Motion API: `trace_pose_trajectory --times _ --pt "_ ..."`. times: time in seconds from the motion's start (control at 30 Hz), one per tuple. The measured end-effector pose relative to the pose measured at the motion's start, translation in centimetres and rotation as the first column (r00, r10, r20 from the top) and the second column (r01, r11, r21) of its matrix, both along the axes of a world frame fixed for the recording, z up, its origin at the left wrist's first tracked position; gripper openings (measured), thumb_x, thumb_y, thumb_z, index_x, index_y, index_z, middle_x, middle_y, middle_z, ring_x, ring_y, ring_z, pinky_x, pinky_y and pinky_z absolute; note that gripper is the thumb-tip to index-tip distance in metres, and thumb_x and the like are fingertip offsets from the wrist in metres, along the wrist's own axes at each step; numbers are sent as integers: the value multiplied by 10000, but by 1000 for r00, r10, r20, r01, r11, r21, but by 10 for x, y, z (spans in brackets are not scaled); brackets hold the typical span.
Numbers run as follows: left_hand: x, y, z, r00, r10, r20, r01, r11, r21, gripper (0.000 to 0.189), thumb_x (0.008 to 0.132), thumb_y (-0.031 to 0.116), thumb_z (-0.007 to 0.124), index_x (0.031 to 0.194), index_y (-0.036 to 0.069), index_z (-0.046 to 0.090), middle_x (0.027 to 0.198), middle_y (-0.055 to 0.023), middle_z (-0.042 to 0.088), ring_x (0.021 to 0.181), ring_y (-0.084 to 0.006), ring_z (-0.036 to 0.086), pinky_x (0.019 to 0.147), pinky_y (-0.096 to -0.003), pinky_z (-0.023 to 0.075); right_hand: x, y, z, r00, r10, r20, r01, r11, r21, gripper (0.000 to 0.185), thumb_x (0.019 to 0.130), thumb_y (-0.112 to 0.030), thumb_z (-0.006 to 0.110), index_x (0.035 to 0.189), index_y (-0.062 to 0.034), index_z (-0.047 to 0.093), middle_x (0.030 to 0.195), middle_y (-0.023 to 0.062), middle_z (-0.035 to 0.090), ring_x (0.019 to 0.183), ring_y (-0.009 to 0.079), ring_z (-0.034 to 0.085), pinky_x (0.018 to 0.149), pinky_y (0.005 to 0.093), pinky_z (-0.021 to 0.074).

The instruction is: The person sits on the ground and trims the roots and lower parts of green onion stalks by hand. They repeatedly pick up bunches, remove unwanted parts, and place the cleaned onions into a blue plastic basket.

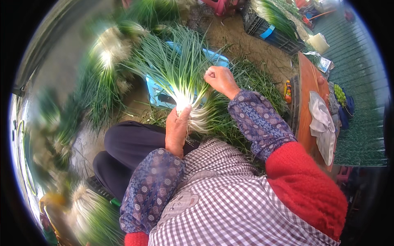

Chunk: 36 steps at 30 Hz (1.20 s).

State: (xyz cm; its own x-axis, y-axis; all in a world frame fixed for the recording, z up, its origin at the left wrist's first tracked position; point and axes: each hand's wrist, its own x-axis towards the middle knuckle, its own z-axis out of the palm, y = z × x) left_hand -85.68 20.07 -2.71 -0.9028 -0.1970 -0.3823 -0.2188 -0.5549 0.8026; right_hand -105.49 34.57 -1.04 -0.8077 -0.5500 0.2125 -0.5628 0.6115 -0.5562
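Note:
My left hand (177,130) is closed around the white stem ends of a bunch of green onions (181,80), thumb on top. The long green leaves fan out away from me over a light blue plastic stool or crate (157,92). My right hand (221,79) is raised at the right side of the leaves, its fingers curled in. Whether a thin leaf is pinched in them is hidden. Just right of my left hand, a pile of green onions (200,120) lies with its white stems towards me.
Trimmed leaves (258,83) litter the ground at right. Onion bundles (106,58) lie at left, with another bundle (95,212) at lower left. A black crate (277,33) stands at the back right. A wooden board (307,117) carries a cloth (321,123); a small bottle (287,91) stands beside it.

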Motion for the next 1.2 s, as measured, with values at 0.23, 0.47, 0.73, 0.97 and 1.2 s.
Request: trace_pose_trajectory --times 0.23,0.47,0.73,0.97,1.2 --pt "2 0 2 1000 4 24 -4 1000 -5 309 974 274 620 1190 52 614 977 -10 677 733 -72 635 571 -229 508 -4 67 -8 884 -290 -367 259 957 -133 95 858 -137 630 775 -95 614 743 111 633 676 312 639 609 421 508" --pt "0 5 10 999 10 40 -11 1000 25 270 976 258 617 1144 47 621 911 5 644 696 -63 591 552 -224 468 -18 136 -1 873 -365 -322 379 925 -22 83 866 -163 669 849 -82 659 789 115 669 752 306 660 682 406 525" --pt "1 -2 6 998 -45 40 46 999 -28 295 973 272 620 1173 55 612 936 6 668 727 -62 625 575 -218 495 3 21 18 992 77 -99 -77 997 3 185 875 -228 684 886 -44 698 787 124 626 736 316 619 662 407 490" --pt "2 1 10 1000 -9 23 9 1000 -13 308 975 275 617 1186 51 610 952 -2 676 716 -64 628 567 -206 492 -4 10 11 998 -9 66 4 997 76 231 852 -260 708 849 -29 688 713 132 665 669 304 656 628 397 504" --pt "1 1 12 999 -24 33 24 1000 -19 303 976 266 618 1183 43 611 952 -2 673 719 -64 625 562 -213 487 6 19 6 996 -2 -85 -12 988 -155 194 920 -186 649 870 -3 605 764 126 625 680 284 616 642 378 485"
